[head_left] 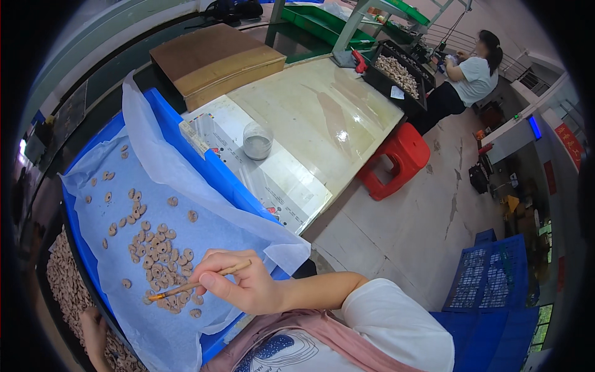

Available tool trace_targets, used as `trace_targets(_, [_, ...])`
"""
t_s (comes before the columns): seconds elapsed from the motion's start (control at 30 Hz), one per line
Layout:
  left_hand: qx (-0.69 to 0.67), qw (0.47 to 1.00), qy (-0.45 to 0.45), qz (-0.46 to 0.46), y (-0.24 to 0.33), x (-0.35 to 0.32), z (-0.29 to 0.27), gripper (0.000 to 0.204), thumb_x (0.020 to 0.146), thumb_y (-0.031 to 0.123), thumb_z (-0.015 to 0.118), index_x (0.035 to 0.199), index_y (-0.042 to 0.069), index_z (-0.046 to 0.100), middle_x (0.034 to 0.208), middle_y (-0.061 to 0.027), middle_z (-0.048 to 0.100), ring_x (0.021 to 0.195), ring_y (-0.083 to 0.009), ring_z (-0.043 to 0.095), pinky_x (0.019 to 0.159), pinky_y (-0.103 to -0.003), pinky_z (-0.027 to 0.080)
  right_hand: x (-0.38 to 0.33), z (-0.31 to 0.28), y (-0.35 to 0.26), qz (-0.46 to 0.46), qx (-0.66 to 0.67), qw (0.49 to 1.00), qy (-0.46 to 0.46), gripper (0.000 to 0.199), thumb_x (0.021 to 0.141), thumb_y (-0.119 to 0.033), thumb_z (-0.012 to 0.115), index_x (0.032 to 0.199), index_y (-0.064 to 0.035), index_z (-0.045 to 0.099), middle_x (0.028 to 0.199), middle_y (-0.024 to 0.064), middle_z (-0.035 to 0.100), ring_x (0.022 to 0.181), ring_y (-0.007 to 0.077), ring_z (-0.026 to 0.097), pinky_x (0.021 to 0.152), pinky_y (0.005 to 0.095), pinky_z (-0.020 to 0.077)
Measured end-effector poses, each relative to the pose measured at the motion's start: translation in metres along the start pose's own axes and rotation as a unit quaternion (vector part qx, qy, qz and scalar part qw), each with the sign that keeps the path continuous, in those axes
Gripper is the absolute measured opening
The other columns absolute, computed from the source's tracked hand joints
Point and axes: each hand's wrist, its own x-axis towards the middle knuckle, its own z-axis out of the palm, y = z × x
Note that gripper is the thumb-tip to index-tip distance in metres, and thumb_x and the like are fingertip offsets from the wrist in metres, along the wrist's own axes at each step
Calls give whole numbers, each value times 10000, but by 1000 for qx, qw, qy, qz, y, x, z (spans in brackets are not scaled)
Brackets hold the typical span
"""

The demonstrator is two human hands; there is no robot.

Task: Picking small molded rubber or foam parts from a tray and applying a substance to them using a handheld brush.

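My right hand [232,282] is closed round a thin paintbrush [222,271] with a wooden handle. Its bristle end reaches down to small brown ring-shaped pieces [160,251], at the near end of the group. They lie on white lining paper [111,248] in a blue tray [232,192]. At the lower left, my left hand [93,335] is in a dark bin heaped with similar brown pieces [65,273]. Its fingers look curled among them, their tips hidden, and I cannot make out what they hold.
On the pale table stands a clear cup [257,141], with a brown box [217,59] behind the tray. A red stool [396,161] is right of the table. Farther back, a person [471,74] works beside black crates [396,74]. Blue crates [489,273] stand at the right.
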Motion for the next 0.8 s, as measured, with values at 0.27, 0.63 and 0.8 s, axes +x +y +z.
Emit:
trace_targets(0.27, [63,997,6,55,8,-1,6,111,607,-47,535,691,-86,473,625,-225,480,590,-367,465,550,-396,353,1,-1,0,7,-1,1000,-4,152,874,-54,468,922,33,583,778,107,580,702,144,578,623,239,450])
trace_targets(0.63, [36,991,90,96,-2,4,9,121,627,-78,443,736,-72,496,612,-200,485,538,-318,466,531,-362,372,2,-2,0,3,7,1000,-10,152,868,-36,465,947,38,571,782,117,569,709,152,576,630,244,455])
trace_targets(0.8, [-46,981,186,-29,4,-2,-20,26,766,-36,491,790,-27,492,652,-63,472,607,-97,457,553,-236,357,1,-2,0,18,12,1000,-14,154,871,-44,464,948,38,569,787,118,568,710,147,576,629,239,451])
